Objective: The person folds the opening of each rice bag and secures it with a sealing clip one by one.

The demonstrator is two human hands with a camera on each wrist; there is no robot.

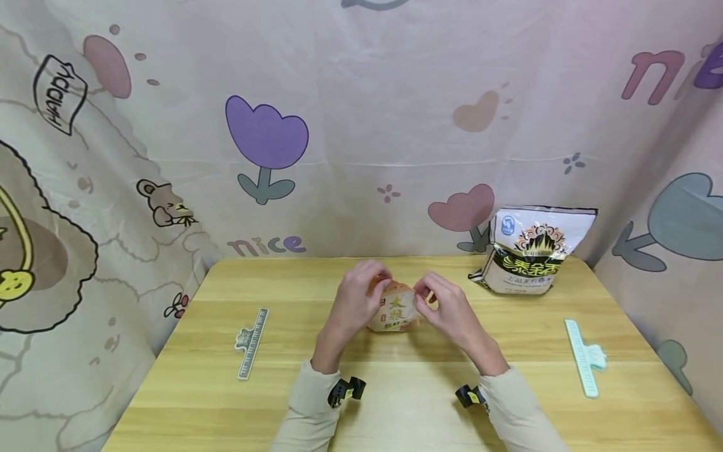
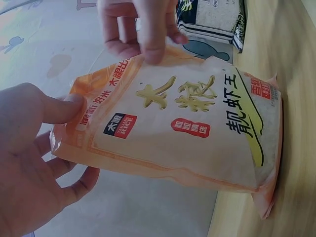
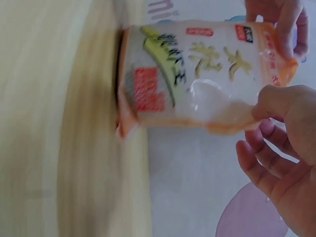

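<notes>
An orange-and-white bag of rice point(image 1: 398, 312) stands upright on the table between both hands, its printed front turned to the head camera. My left hand point(image 1: 356, 298) pinches the bag's top edge on the left, thumb in front and fingers behind, as the left wrist view shows. On the opposite side, my right hand point(image 1: 452, 312) pinches the upper right edge between thumb and forefinger, its other fingers loosely spread in the right wrist view. The bag's bottom point(image 2: 274, 143) rests on the wooden tabletop. Gold and black characters cover its front.
A larger white-and-black rice bag point(image 1: 528, 254) stands at the table's back right. A grey ruler-edged clip point(image 1: 251, 344) lies to the left, a mint-green one point(image 1: 583, 358) to the right. Printed cloth point(image 1: 350, 207) hangs behind the wooden table point(image 1: 186, 389).
</notes>
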